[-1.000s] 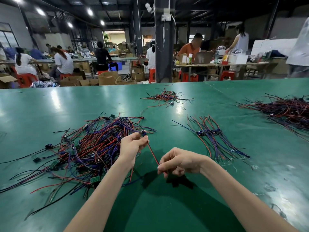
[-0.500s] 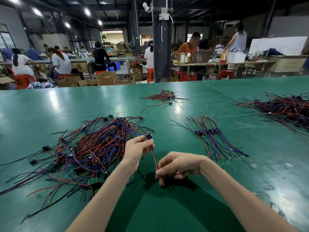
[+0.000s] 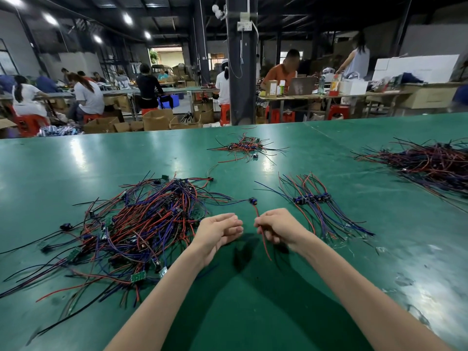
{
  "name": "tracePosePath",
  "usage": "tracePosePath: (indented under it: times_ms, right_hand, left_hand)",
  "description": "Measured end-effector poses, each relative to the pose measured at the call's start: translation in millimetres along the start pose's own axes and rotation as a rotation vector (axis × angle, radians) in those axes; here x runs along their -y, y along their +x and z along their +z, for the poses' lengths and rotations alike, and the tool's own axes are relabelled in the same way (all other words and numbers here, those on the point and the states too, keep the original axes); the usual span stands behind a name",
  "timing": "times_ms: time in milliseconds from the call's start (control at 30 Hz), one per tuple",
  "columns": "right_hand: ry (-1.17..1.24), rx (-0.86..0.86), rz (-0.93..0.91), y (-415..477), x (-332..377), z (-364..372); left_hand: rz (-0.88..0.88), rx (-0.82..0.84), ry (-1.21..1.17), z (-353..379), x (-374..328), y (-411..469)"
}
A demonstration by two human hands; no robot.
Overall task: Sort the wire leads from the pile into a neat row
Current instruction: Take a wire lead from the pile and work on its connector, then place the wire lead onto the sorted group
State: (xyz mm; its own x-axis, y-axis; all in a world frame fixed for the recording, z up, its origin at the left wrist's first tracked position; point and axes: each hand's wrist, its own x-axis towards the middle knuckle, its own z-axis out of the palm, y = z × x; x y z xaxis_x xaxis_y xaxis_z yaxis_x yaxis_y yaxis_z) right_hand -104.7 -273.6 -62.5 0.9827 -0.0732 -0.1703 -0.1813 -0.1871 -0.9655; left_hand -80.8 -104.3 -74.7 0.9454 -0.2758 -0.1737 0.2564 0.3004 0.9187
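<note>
A tangled pile of red, blue and black wire leads lies on the green table to my left. To the right, a short row of sorted leads lies with dark connectors lined up side by side. My right hand is shut on one red lead; its dark connector stands above my fingers and its tail hangs below. Just left of it, my left hand is loosely curled and holds nothing.
A small wire pile sits further back in the middle. A large dark pile spreads at the far right. Beyond the table's far edge, people work at benches around a dark pillar, with cardboard boxes and red stools.
My left hand has let go of the lead's connector end and pulled back. My right hand has slid up the red lead and shifted right; the connector now stands free above it.
</note>
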Motion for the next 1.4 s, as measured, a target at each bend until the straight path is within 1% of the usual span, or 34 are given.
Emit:
tracePosePath:
  times_ms: [33,100,233,300,433,500,533,600,733,867,933,1033,1167,1267,1333,1400]
  right_hand:
    - [-0.059,-0.075,0.015,2,-1,-7]
    - [-0.212,-0.173,0.057,5,-3,-23]
    - [-0.644,-0.247,0.086,3,-1,-42]
    - [-0.822,-0.299,0.08,3,-3,-43]
    - [-1.025,-0.443,0.005,6,-7,-38]
    - [-1.059,-0.488,-0.088,9,-9,-36]
    - [-1.059,-0.481,-0.145,11,-12,-35]
    - [-1.062,-0.408,-0.236,15,-17,-33]
    - [-1.119,-0.227,-0.305,21,-28,-28]
    - [-1.149,-0.173,-0.348,28,-33,-26]
    - [-1.163,-0.179,-0.326,31,-35,-28]
    - [-1.217,-0.201,-0.244,35,-37,-35]
    - [-1.258,-0.286,-0.127,38,-39,-48]
    - [-1.25,-0.32,-0.074,39,-41,-59]
    - [-1.236,-0.324,-0.053,39,-42,-64]
    - [-1.234,-0.333,-0.043,37,-42,-67]
  left_hand:
    - [-0.007,0.002,-0.007,0,-1,0]
    - [-0.018,0.005,-0.011,-1,-1,0]
    - [-0.03,0.009,-0.007,-2,-2,-1]
    - [-0.031,0.01,-0.003,-2,-2,-1]
    - [-0.03,0.013,0.007,-3,-3,-1]
    - [-0.029,0.016,0.019,-3,-3,0]
    - [-0.029,0.016,0.025,-2,-3,-1]
    - [-0.028,0.015,0.029,-2,-2,-1]
    - [-0.031,0.013,0.027,-2,-2,0]
    - [-0.028,0.009,0.035,-2,-2,0]
    - [-0.03,0.006,0.036,-2,-2,0]
    - [-0.025,0.005,0.043,-1,-1,-1]
    - [-0.007,-0.003,0.054,2,-2,-3]
    - [0.01,-0.003,0.115,3,-2,-5]
    - [0.053,-0.016,0.185,3,-4,-5]
    - [0.178,-0.088,0.322,-1,-9,-4]
